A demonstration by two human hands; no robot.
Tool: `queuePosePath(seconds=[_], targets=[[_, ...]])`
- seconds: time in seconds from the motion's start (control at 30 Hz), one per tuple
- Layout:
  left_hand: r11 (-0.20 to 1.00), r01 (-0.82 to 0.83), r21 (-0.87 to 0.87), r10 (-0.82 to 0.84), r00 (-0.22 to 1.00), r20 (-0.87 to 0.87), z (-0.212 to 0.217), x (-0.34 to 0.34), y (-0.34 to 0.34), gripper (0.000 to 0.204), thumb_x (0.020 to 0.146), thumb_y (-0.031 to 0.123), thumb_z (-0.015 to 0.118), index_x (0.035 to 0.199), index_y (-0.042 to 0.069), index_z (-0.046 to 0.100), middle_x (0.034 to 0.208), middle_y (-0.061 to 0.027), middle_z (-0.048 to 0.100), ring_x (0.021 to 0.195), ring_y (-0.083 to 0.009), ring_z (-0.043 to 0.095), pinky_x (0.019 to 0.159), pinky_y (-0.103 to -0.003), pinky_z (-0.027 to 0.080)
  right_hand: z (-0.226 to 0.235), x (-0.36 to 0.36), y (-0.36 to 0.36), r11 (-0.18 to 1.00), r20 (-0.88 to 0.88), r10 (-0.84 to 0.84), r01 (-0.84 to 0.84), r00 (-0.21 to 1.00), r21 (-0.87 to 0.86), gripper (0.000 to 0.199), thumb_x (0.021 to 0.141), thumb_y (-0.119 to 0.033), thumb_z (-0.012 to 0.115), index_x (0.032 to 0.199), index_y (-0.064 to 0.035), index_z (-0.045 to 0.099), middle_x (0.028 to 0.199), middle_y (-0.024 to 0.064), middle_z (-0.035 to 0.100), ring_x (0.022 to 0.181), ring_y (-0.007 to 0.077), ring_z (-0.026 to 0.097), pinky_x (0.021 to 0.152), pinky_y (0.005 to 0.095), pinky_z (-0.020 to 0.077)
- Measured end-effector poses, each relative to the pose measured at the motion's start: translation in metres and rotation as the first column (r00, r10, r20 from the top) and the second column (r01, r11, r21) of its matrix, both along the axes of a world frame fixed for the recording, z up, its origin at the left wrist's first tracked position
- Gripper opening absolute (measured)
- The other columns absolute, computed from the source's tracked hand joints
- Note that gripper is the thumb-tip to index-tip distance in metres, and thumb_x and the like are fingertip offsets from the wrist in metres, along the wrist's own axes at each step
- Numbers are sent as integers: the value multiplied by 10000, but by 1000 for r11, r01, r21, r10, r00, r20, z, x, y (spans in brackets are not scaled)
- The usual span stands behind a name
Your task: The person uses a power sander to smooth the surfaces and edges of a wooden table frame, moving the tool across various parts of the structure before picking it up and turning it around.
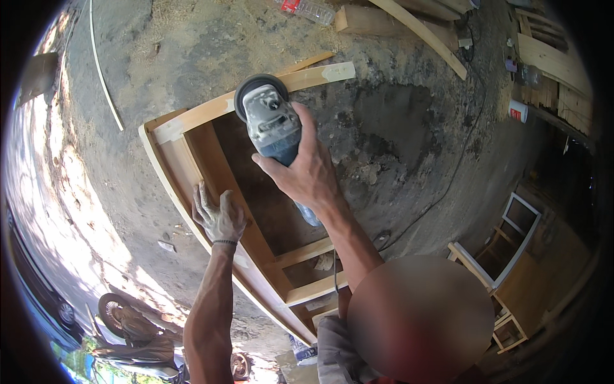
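My right hand point(309, 171) is wrapped round the body of an angle grinder point(261, 121), which has a grey head and a blue handle. Its round dark disc point(242, 96) lies over the far rail of a wooden frame point(203, 114), apparently against the wood; the contact itself is hidden. Light patches mark the frame's joints. On the long left board, my left hand point(220, 214) rests with its fingers apart, pale dust on them and a dark band at the wrist. The frame's near end runs beneath my arms and clothing.
A dark cord point(441, 198) trails over the stained concrete floor at right. Farther off lie a plastic bottle point(310, 11), thick timber point(390, 27) and a curved strip point(425, 41). A white cup point(518, 111) stands near stacked boards; a motorcycle point(137, 326) is at lower left.
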State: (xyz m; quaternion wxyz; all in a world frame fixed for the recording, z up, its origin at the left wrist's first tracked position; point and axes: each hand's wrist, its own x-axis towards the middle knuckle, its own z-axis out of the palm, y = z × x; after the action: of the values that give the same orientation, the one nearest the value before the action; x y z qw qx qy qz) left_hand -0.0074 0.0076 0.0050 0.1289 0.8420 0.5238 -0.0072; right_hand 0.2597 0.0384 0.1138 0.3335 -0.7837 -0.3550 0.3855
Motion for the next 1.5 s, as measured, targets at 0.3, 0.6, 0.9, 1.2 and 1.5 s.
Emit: queuePosePath(seconds=[0.3,0.6,0.9,1.2,1.5], targets=[[999,-10,-53,12,999,37,-1,-6,-2,353,808,265,748,1147,220,660,1651,-237,251,1543,-438,193,1210,-586,174,-2,26,15,987,66,-75,84,995,-136,970,863,-312,798,1590,-109,188,1307,353,598,1126,503,662,967,534,540],[1000,2,28,-5,994,105,-2,2,-1,308,798,197,741,1090,193,643,1617,-218,326,1509,-437,278,1186,-577,254,-10,127,-36,984,343,-134,167,930,-68,956,867,-339,802,1586,-91,223,1351,289,586,1226,371,625,1024,467,506],[998,-26,-56,32,993,114,11,5,2,376,753,123,767,1100,190,638,1615,-211,306,1523,-441,236,1197,-566,242,-1,103,-24,959,224,-221,254,949,-129,938,889,-354,779,1577,-85,201,1189,276,649,964,342,717,851,444,595],[998,-43,-39,46,997,67,5,4,-1,327,785,192,765,1096,199,667,1641,-221,300,1545,-415,221,1224,-561,206,1,13,29,969,79,209,-195,975,-150,989,858,-387,799,1563,-83,176,1107,339,682,897,451,741,814,518,633],[996,-75,-42,78,995,70,13,0,1,258,805,179,700,1063,186,698,1636,-196,332,1544,-381,245,1229,-538,211,10,67,-1,983,12,-92,93,996,-160,967,855,-353,786,1574,-125,181,1111,256,705,820,353,748,770,490,628]])
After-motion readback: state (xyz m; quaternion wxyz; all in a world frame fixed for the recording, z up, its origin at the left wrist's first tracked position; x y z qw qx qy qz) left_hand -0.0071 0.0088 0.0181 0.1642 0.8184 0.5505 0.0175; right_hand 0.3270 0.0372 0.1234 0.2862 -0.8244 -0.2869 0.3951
